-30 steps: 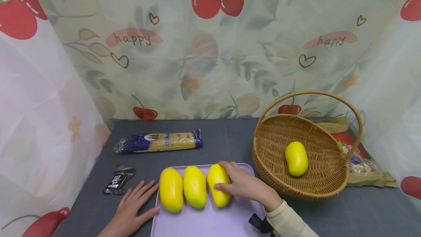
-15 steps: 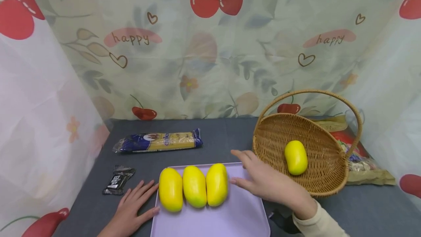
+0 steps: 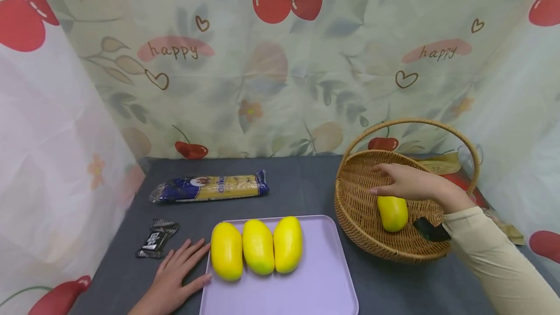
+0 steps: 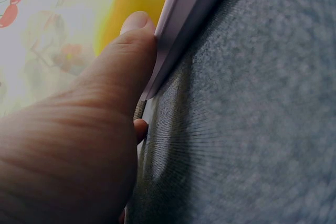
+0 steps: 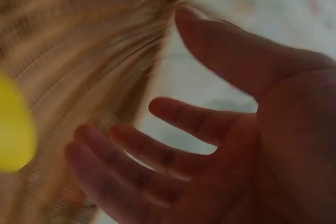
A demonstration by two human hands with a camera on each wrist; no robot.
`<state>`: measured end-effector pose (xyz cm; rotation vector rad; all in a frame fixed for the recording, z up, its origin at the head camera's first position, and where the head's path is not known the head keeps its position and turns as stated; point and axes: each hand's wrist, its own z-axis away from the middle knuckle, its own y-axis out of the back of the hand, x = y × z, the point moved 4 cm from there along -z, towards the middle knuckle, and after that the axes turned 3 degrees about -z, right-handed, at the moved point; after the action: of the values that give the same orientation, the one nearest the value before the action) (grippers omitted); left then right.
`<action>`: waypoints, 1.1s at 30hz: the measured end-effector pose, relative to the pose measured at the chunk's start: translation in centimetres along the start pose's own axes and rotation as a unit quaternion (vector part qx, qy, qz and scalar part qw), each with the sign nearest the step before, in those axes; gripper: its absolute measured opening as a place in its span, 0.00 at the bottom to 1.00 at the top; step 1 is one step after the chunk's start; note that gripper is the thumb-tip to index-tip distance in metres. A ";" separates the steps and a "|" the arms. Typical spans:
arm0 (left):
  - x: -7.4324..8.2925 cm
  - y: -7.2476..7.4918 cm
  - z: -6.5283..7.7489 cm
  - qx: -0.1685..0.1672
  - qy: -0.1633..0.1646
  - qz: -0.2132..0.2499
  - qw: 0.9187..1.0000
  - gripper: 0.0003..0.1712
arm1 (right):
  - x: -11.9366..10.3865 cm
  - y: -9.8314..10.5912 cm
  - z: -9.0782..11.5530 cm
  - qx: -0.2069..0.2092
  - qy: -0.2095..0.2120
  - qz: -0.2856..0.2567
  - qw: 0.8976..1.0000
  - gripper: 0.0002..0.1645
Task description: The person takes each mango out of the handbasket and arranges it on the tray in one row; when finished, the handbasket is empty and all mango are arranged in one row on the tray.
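Three yellow mangoes lie side by side on a lilac tray: a left mango (image 3: 226,252), a middle mango (image 3: 258,247) and a right mango (image 3: 288,244). The left hand (image 3: 177,276) rests flat at the left edge of the tray (image 3: 323,276), its thumb touching the rim in the left wrist view. Over the wicker basket (image 3: 363,237) hovers the right hand (image 3: 409,183), fingers spread and holding nothing. Below it, a single mango (image 3: 393,214) sits inside the basket, its top hidden by the hand; part of it shows yellow in the right wrist view.
A packet of spaghetti (image 3: 214,187) lies behind the tray. Left of the tray is a small black wrapped packet (image 3: 157,238). Behind the basket, partly covered by it and the arm, lies a brown-and-red bag (image 3: 442,165). A printed curtain (image 3: 297,111) encloses the table.
The right hand has let go of the right mango on the tray, then moved right and up over the basket. The left hand stays in place.
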<state>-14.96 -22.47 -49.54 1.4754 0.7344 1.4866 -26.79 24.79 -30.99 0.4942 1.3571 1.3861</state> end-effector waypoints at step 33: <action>-0.1 -0.1 -0.1 -0.002 0.001 0.002 1.000 0.40 | 9.0 -4.0 -1.9 -0.140 -0.176 -0.171 0.959 0.59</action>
<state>-15.02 -22.47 -49.69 1.4725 0.7293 1.4918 -29.83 30.82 -38.38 0.2823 0.8895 1.1175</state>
